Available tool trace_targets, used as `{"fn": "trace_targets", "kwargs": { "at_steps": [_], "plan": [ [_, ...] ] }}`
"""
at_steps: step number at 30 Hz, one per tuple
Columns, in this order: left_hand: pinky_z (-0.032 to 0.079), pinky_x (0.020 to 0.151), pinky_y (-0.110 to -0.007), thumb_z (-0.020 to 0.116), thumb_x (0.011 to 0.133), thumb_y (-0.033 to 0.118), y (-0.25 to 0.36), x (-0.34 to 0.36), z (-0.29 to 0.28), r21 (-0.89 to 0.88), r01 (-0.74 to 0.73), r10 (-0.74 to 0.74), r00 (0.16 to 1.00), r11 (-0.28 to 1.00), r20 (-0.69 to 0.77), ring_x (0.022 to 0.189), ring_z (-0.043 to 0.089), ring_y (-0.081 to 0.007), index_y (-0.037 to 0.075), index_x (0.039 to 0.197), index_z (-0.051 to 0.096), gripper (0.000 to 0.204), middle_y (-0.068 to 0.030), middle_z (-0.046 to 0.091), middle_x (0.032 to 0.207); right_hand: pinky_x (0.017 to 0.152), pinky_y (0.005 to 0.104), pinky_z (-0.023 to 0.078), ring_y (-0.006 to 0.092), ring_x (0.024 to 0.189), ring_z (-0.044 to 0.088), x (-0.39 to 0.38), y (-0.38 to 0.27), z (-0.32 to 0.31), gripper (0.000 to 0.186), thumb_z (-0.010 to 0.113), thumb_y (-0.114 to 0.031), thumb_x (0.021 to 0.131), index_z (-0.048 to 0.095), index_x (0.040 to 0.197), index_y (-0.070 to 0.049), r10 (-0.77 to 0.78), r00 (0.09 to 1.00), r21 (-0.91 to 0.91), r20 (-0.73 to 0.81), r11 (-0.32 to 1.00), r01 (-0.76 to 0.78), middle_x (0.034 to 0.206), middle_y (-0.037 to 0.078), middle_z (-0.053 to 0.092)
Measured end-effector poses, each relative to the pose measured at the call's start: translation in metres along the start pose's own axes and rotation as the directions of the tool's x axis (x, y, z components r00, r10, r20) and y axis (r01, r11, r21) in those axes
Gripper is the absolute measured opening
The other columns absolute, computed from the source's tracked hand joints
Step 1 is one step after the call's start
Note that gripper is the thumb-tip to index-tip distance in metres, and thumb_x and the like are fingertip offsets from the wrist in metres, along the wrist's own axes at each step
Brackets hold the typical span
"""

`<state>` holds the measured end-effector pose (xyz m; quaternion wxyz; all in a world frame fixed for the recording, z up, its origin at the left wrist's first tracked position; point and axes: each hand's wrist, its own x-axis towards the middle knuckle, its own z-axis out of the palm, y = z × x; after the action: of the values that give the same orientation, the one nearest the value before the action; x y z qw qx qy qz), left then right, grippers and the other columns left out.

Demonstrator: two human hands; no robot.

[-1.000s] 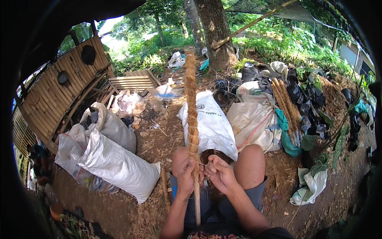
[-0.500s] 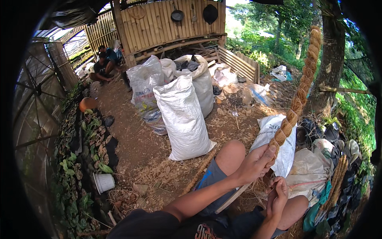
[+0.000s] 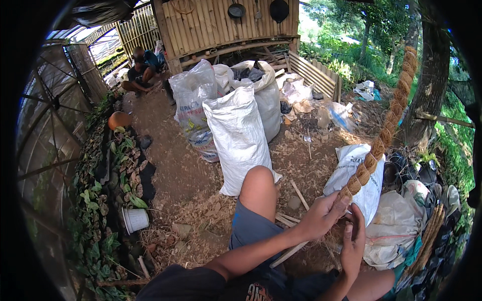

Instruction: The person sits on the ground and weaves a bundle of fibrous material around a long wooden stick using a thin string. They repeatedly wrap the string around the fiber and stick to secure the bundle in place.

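Judge winding done along the upper length of the fibre-wrapped pole (image 3: 384, 138), with spiral binding visible; cannot confirm securing at the lower end, possibly left to finish. Locate the pole gripped in the left hand (image 3: 323, 216), rising toward 1 o'clock. Find the right hand (image 3: 353, 243) at 4 o'clock from the left, fingers loosely bent; cannot tell any grip.

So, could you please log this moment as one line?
left hand: closed on fibre-wrapped pole; right hand: close beside left hand, hold unclear; nearby: upright white sack, white pot
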<state>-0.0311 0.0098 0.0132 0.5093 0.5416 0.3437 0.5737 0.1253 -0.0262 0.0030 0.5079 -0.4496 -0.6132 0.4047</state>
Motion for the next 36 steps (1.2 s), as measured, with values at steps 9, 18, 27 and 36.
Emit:
{"fn": "trace_targets", "kwargs": {
  "at_steps": [9, 18, 27, 36],
  "plan": [
    [0.04, 0.055, -0.026, 0.052, 0.11, 0.028, 0.001, -0.005, -0.029, 0.183, 0.065, -0.064, 0.998, 0.981, -0.013, 0.064, 0.051, -0.0039, -0.001, 0.104, 0.06, 0.031, 0.0015, 0.058, 0.073, 0.076, 0.033, 0.049, 0.0138, 0.081, 0.059, 0.017, -0.004, 0.016, 0.037, 0.054, -0.03, 0.108, 0.064, 0.121, 0.003, 0.213, 0.947, 0.01, 0.242, 0.975, -0.222, 0.088, 0.007, 0.068],
    [0.029, 0.044, -0.021, 0.053, 0.108, 0.042, 0.018, 0.01, -0.064, 0.057, 0.245, -0.22, 0.935, 0.968, -0.277, 0.051, 0.038, -0.0046, 0.004, 0.098, 0.054, 0.04, -0.0004, 0.047, 0.068, 0.082, 0.0313, 0.047, 0.0133, 0.084, 0.058, 0.002, 0.035, 0.038, 0.032, 0.053, -0.026, 0.108, 0.061, 0.09, -0.001, 0.063, 0.942, 0.302, 0.328, 0.938, -0.168, 0.083, 0.003, 0.063],
    [0.039, 0.046, -0.024, 0.051, 0.108, 0.045, -0.018, 0.048, -0.086, -0.175, 0.212, -0.238, 0.96, 0.962, -0.147, 0.055, 0.048, -0.0112, 0.007, 0.1, 0.053, 0.039, -0.0012, 0.047, 0.071, 0.094, 0.0376, 0.052, 0.0219, 0.105, 0.067, 0.019, 0.21, -0.026, 0.051, 0.055, -0.053, 0.103, 0.074, 0.118, -0.008, 0.614, 0.764, -0.092, 0.2, 0.788, -0.609, 0.111, 0.012, 0.075],
    [0.043, 0.051, -0.025, 0.048, 0.109, 0.047, -0.094, 0.037, -0.061, -0.134, 0.153, -0.186, 0.939, 0.979, -0.29, 0.06, 0.052, -0.0125, 0.007, 0.098, 0.05, 0.041, -0.003, 0.05, 0.074, 0.122, 0.0528, 0.028, 0.0373, 0.15, 0.03, 0.05, 0.339, -0.013, 0.079, 0.067, -0.029, 0.096, 0.025, 0.163, -0.032, 0.584, 0.806, -0.994, 0.099, 0.015, 0.111, 0.17, 0.011, 0.017]
  ]
}}
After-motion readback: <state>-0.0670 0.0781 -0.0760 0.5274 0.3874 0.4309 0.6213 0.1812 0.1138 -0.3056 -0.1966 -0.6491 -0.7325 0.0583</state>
